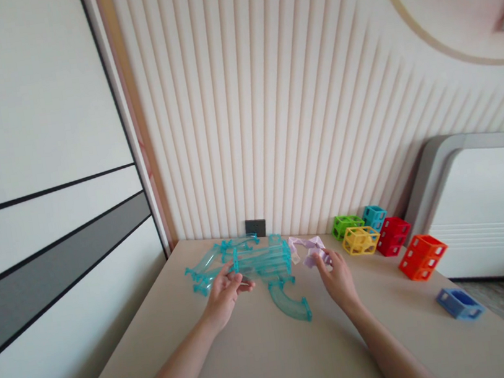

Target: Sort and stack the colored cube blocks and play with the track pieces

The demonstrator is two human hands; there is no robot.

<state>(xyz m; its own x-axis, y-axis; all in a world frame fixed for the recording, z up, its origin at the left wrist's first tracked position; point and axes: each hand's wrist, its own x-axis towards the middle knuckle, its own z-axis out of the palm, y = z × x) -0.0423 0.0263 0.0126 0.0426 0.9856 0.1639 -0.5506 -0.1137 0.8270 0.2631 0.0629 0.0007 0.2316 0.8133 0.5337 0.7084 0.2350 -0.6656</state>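
My left hand (224, 294) is closed at the left end of a bundle of straight translucent teal tubes (264, 259). Its thumb and fingers are bent around that end, and part of the grip is hidden. Behind that hand lie more teal tubes (206, 261) with flanged ends. A curved teal tube (289, 302) rests on the table in front of the bundle. To the right, my right hand (338, 277) pinches a pale purple plastic piece (305, 244) with cut-out openings between thumb and fingers. The purple piece sits close beside the tubes' right end.
Toward the table's (267, 362) right side stand open-frame blocks: green (347, 224), yellow (361, 240), teal (375, 217), dark red (393, 235), orange-red (423, 257) and blue (460, 303). A ribbed wall (221, 105) with a black socket (255, 228) borders the back. A white cabinet (36, 119) rises at left.
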